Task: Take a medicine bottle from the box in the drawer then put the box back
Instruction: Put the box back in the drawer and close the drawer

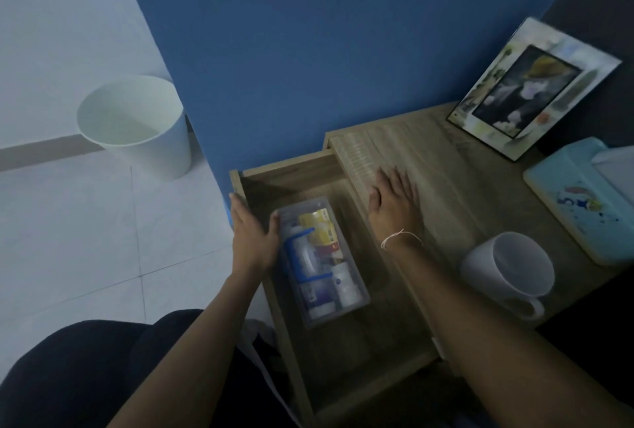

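A wooden drawer (363, 352) stands pulled out from the bedside table. Inside it lies a clear plastic box (356, 304) with a blue handle (298, 252) across its lid. Through the lid I see several medicine bottles; a white one (343, 282) lies at its near right and a yellow-labelled pack (320, 227) at its far end. My left hand (252, 239) rests over the drawer's left wall, thumb touching the box's left side, fingers spread. My right hand (394, 199) lies flat and open on the table top beside the drawer, holding nothing.
On the table top (456, 187) stand a white mug (507, 270), a light-blue tissue box (583, 201) and a leaning picture frame (528, 88). A white waste bin (137, 122) stands on the tiled floor to the left. A blue wall rises behind the drawer.
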The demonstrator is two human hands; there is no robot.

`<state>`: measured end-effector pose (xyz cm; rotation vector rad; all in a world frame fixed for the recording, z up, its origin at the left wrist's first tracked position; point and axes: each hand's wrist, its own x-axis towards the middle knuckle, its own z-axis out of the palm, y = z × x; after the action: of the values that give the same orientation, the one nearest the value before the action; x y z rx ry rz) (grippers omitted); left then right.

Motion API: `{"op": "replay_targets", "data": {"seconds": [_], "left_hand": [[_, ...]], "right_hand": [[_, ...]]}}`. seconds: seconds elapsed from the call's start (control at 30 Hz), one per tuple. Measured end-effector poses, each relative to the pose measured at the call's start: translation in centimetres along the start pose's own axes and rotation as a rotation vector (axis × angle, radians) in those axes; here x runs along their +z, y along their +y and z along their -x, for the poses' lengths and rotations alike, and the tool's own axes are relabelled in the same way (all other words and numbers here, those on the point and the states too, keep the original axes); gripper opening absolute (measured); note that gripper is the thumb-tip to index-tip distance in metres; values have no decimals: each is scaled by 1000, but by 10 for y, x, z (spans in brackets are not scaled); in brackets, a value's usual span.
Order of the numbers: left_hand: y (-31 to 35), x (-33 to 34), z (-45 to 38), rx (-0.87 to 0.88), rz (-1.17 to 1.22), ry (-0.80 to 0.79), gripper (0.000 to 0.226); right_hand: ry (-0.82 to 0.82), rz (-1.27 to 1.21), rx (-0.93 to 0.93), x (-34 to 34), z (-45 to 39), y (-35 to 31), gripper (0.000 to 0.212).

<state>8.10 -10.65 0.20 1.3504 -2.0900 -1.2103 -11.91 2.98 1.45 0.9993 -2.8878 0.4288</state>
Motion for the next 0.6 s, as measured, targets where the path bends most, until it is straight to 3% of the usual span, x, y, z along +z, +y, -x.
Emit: {"op": "replay_targets", "data": {"seconds": [0.33,0.43,0.6], "left_hand": [[11,4,-12,0,166,-79,61],[14,8,-15,23,120,-118,55],[26,29,0,119,64,-252,59]], "right_hand": [[-2,-20,-7,0,-2,4,56],[-29,-17,-17,0,-3,4,54],[-54,-12,-12,-2,-3,2,57]]}}
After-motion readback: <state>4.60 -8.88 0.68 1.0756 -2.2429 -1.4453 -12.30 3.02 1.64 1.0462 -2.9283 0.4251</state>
